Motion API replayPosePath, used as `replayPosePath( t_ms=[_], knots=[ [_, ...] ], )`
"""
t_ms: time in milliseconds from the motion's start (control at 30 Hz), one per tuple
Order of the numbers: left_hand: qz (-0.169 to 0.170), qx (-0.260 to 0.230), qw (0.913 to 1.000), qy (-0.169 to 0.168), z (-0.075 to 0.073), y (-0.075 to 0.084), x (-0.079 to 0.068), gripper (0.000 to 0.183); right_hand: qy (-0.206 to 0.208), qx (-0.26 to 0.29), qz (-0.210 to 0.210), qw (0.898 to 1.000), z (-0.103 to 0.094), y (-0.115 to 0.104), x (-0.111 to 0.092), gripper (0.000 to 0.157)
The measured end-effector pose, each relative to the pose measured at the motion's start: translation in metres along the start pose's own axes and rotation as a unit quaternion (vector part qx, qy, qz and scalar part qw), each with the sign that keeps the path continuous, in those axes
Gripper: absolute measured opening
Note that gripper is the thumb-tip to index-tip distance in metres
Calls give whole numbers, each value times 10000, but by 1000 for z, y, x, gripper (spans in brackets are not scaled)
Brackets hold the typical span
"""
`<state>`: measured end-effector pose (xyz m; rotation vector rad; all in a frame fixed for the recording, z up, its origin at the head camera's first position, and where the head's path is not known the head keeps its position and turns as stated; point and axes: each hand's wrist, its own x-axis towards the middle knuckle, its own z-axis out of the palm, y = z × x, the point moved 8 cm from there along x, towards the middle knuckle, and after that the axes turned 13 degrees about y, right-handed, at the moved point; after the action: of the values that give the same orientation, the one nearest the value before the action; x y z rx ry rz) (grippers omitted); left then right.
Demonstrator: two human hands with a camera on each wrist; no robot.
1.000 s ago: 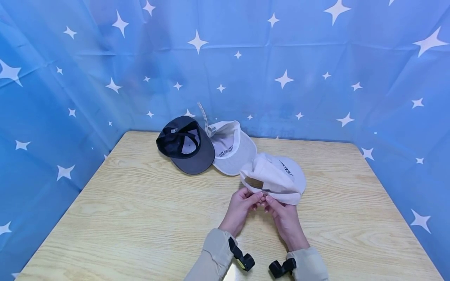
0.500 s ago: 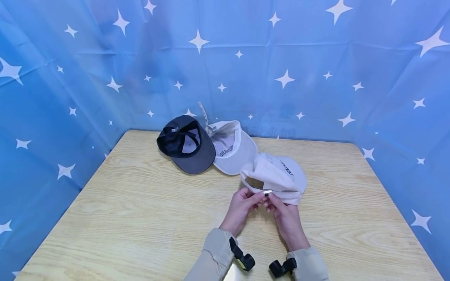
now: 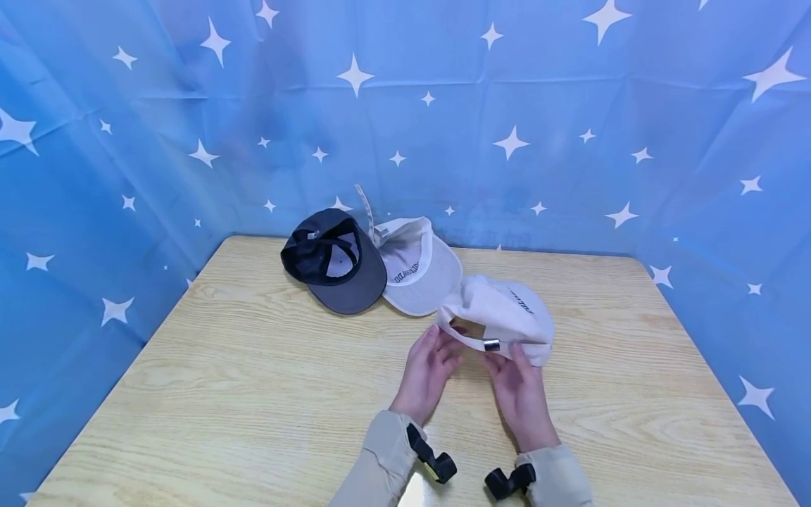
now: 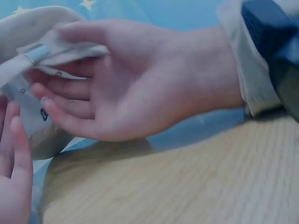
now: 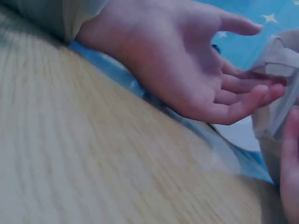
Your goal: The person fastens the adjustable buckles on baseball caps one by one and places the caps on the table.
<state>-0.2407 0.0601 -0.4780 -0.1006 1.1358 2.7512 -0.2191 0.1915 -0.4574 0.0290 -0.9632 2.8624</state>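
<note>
A white baseball cap (image 3: 500, 310) with dark lettering sits at the middle right, its back opening towards me. A metal buckle (image 3: 491, 345) shows on its rear strap; the left wrist view also shows this buckle (image 4: 36, 53). My left hand (image 3: 423, 373) holds the cap's left rear edge, thumb above and fingers beneath. At the other side, my right hand (image 3: 521, 394) has its fingers at the rear band. In the right wrist view those fingers (image 5: 243, 88) are fairly straight and touch the band, with the thumb held apart from them. The cap hides some fingertips.
Behind the held cap, a second white cap (image 3: 431, 282) lies with its inside showing and its loose strap (image 3: 365, 205) sticking up. A dark grey cap (image 3: 355, 289) overlaps its left side. Blue star-patterned cloth (image 3: 405, 120) surrounds the wooden table (image 3: 253, 394).
Both hands have moved apart from their pinch at the strap's middle, left hand leftward, right hand rightward. The buckle is now uncovered, and the cap has shifted slightly right.
</note>
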Motion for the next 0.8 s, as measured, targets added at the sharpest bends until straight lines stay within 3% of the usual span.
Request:
replayPosePath(
  t_ms=[67,167,300,467,533,667,700,800],
  knots=[
    [-177,-413,9989,-116,0,0,1,47,-153,884,219,9957,-2,-3,2,44],
    [-424,-849,9953,-199,0,-1,3,47,-392,2194,546,9733,-5,-9,3,50],
    [-566,-961,9936,-203,1,-3,4,47,-310,3008,756,9502,-11,-16,4,53],
    [-603,-797,9946,-271,2,-3,3,46,166,3245,994,9405,-14,-15,4,45],
    [-631,-766,9946,-294,3,-3,3,43,62,3344,1164,9352,-6,-16,7,44],
    [-581,-683,9953,-364,6,-1,2,39,333,3399,1410,9292,-3,-18,3,38],
    [-558,-663,9955,-381,6,-1,1,39,408,3357,1432,9301,-4,-18,3,37],
    [-427,-600,9963,-436,8,1,1,43,683,2832,1446,9456,-13,-21,0,31]
  ],
)
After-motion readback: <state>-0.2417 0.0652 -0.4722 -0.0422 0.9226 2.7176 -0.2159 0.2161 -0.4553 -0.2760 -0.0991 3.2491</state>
